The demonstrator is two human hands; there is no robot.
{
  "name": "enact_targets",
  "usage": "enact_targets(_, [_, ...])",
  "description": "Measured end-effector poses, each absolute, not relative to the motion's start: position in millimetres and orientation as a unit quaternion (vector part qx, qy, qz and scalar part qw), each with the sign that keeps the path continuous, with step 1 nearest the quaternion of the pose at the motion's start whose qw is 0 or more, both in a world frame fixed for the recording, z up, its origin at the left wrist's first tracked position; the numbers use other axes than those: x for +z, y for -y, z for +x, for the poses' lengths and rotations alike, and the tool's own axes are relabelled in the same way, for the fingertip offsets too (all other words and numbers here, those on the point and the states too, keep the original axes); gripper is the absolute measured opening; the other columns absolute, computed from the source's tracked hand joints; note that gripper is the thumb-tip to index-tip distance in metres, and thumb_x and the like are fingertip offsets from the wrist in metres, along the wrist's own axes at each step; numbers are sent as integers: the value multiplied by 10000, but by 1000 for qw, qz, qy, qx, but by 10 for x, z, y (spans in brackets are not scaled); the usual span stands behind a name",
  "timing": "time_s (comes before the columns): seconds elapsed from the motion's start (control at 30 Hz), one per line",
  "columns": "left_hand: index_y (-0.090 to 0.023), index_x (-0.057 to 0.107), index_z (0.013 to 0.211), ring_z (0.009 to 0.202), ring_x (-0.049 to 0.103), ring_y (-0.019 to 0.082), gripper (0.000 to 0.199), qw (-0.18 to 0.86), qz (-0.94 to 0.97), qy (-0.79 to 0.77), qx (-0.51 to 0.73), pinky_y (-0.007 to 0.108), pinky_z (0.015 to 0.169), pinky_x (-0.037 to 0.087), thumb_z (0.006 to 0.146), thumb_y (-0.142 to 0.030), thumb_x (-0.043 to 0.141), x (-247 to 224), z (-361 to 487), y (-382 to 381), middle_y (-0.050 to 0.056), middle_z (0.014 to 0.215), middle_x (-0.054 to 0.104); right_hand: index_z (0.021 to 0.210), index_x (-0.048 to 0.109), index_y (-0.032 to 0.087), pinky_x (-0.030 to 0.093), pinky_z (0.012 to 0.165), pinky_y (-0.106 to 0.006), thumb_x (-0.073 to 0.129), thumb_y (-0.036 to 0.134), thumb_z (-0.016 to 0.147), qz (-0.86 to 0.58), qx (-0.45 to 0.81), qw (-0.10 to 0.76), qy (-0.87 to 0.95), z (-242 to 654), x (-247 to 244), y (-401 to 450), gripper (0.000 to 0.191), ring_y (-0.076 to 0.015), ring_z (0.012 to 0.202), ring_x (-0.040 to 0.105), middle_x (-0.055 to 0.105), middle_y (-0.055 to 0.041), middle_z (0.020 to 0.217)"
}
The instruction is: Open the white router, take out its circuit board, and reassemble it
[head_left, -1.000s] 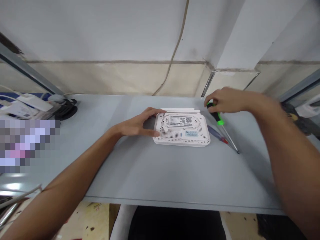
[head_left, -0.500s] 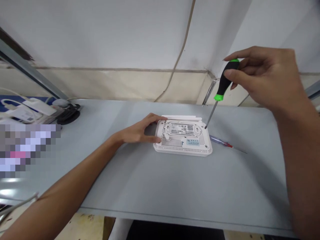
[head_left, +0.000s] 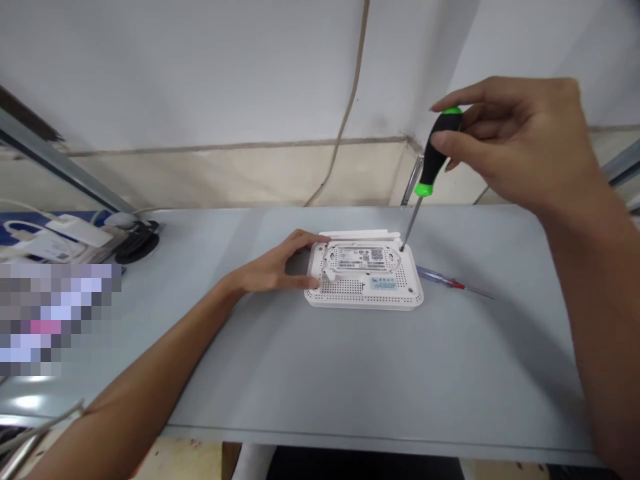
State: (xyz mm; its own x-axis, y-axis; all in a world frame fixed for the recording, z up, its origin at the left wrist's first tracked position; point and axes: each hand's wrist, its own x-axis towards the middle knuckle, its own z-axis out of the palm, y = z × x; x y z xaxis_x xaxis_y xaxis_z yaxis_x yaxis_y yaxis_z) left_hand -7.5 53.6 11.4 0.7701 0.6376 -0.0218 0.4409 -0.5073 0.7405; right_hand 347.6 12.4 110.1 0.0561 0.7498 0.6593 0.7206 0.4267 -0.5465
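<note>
A white router (head_left: 345, 287) lies label side up on the grey table, its antennas folded along the far edge. My left hand (head_left: 280, 263) grips its left end, thumb on the near corner and fingers at the far corner. In my right hand (head_left: 520, 140) is a screwdriver (head_left: 434, 157) with a black and green handle, held between thumb and fingers. Its shaft slants down, and the tip sits at the hole in the router's far right corner. Right of the router lies a second, thin screwdriver (head_left: 440, 278) with a clear handle and a red collar.
White adapters with cables (head_left: 65, 233) and a round black stand (head_left: 137, 243) are at the table's far left. A pixelated patch covers part of that side. A cable (head_left: 345, 123) hangs down the wall behind the table (head_left: 300, 373).
My right hand has shifted the screwdriver left, bringing its tip from the router's right edge to the far right corner hole. My left hand keeps its hold on the router.
</note>
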Motion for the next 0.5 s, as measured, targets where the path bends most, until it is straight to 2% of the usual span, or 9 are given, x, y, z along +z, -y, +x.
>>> enact_targets(0.1, [-400,481,1520,1382,484,340,765,388,856,-321,118,564,1180,410,841,-510,816,122,-78,-533,90,1460,497,1114,814,218,563,731,-333,827,315,809,-521,1,476,709,3429,1118,-82,321,-167,706,668,697,-19,762])
enact_targets(0.2, [-407,463,1527,1394,473,335,768,390,855,-321,113,561,1197,386,850,-502,812,110,-85,-547,89,1469,481,1108,826,251,543,759,-348,843,422,820,-518,-27,430,739,3446,1187,0,336,-169,733,656,733,-18,799])
enact_targets(0.33, [-397,482,1518,1378,483,337,765,387,858,-315,120,551,1188,401,840,-502,821,89,-87,-569,90,1458,492,972,853,317,396,573,-324,774,506,894,-534,-63,371,757,3541,1313,149,219,-104,543,488,716,25,668])
enact_targets(0.4, [-396,500,1508,1366,496,337,760,385,858,-316,121,535,1177,419,831,-506,827,88,-86,-573,85,1447,504,939,847,345,358,549,-328,719,540,932,-541,-77,350,761,3558,1356,189,233,-95,504,433,691,32,624])
enact_targets(0.5, [-401,502,1511,1361,506,334,758,382,859,-318,121,513,1167,433,833,-506,823,89,-87,-574,80,1441,511,820,824,306,430,689,-408,722,644,885,-556,-78,352,749,3497,1382,184,359,-140,592,518,565,18,522])
